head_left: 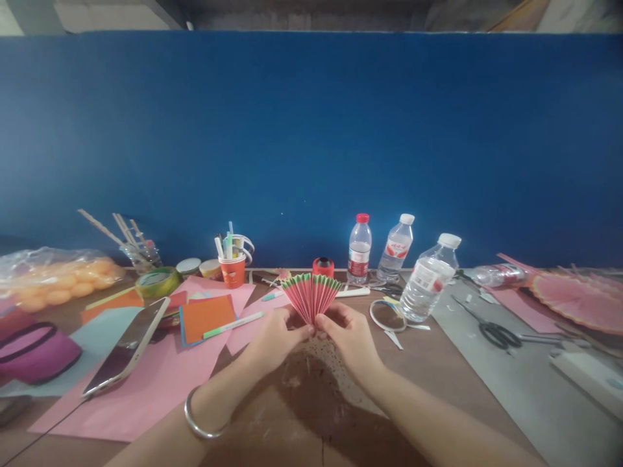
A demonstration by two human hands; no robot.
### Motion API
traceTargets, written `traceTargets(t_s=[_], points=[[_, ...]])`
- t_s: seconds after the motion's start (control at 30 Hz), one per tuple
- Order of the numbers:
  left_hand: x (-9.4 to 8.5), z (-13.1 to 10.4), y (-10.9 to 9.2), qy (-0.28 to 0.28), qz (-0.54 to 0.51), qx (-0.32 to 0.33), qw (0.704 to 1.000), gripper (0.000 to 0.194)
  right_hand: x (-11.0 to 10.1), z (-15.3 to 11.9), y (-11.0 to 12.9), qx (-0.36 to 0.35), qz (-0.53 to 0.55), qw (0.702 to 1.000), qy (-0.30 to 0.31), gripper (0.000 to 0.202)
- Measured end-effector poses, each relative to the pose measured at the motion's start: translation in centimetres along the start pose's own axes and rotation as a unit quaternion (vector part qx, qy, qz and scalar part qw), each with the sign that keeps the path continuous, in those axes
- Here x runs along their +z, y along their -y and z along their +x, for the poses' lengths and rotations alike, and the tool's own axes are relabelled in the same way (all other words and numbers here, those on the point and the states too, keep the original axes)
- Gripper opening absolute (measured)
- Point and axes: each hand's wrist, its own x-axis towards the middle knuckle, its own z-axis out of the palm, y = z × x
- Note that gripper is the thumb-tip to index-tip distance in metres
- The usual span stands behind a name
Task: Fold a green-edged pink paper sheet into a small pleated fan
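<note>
A pleated paper fan (311, 295), red with a green upper edge, is spread out upright in the middle of the head view. My left hand (278, 335) pinches its narrow lower end from the left. From the right, my right hand (351, 335) grips the same end, its thumb pressed on the folds. Both thumbs nearly meet at the fan's base, and the fingers behind the paper are partly hidden. Just behind the fan stands a red roll of tape (323, 266). A green-capped marker (233, 325) lies to the left of my left hand.
Water bottles (359, 253) stand at the back right, near scissors (494, 329) on a grey mat (467, 376). Leftward are a red cup of pens (232, 271), orange paper (207, 316), a phone (127, 349) on pink paper (160, 405), and bagged orange balls (61, 285). A blue partition (311, 130) closes the back.
</note>
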Motion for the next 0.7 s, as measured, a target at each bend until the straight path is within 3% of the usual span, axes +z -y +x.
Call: traceTargets(t_s=[0.13, 0.33, 0.7], points=[[0.19, -0.18, -0.54, -0.014, -0.026, 0.019, 0.999, 0.023, -0.06, -0.02, 0.11, -0.023, -0.050, 0.998, 0.000, 0.010], [0.33, 0.01, -0.48, -0.097, -0.042, 0.056, 0.993, 0.021, -0.06, -0.19, -0.19, -0.049, -0.083, 0.995, 0.021, 0.013], [0.66, -0.05, -0.72, -0.072, -0.073, 0.047, 0.994, 0.011, -0.01, -0.56, -0.37, -0.074, -0.117, 0.990, 0.013, 0.011]])
